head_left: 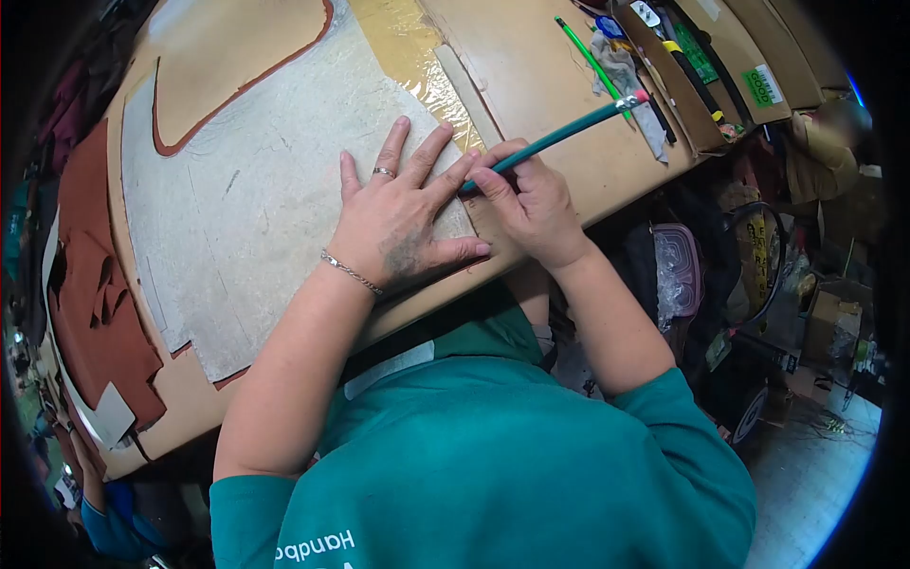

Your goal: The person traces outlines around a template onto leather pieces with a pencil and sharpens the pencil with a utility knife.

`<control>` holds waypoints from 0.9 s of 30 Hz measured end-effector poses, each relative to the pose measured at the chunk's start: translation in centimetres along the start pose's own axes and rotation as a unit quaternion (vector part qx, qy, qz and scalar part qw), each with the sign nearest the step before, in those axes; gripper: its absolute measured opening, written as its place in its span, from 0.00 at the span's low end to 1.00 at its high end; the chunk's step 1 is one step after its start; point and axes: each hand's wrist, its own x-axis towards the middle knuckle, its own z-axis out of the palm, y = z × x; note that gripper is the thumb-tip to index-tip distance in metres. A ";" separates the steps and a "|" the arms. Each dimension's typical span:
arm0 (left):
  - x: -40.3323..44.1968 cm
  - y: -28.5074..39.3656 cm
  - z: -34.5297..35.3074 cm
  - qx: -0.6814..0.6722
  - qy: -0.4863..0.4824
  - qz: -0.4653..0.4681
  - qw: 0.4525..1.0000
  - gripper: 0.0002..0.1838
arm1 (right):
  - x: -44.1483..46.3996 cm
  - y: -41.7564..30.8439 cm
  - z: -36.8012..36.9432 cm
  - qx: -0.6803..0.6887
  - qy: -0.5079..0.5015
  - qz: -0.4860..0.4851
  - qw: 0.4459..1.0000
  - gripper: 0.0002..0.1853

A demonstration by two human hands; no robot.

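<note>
A large pale grey pattern sheet (246, 218) lies flat on the table, with reddish-brown material (175, 149) showing along parts of its edge. My left hand (403, 213) is spread flat on the sheet near its right edge, fingers apart. In my right hand (536, 213) is a green pencil (578, 131), gripped low down, its pink eraser end pointing up to the right. The pencil's tip is beside the sheet's edge, close to my left index finger, and partly hidden by my fingers.
Reddish-brown pieces (90, 284) lie at the table's left end. Clear tape (455, 95) covers brown paper at the top. A bright green pencil (590, 59) and a cloth (621, 71) lie near a cardboard box (682, 104) of tools. Another person's arm (90, 474) shows lower left.
</note>
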 end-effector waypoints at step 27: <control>-11.7 -8.3 -1.6 -0.126 0.226 -0.108 0.960 0.22 | -3.2 -1.1 -2.9 0.154 0.069 0.140 0.976 0.04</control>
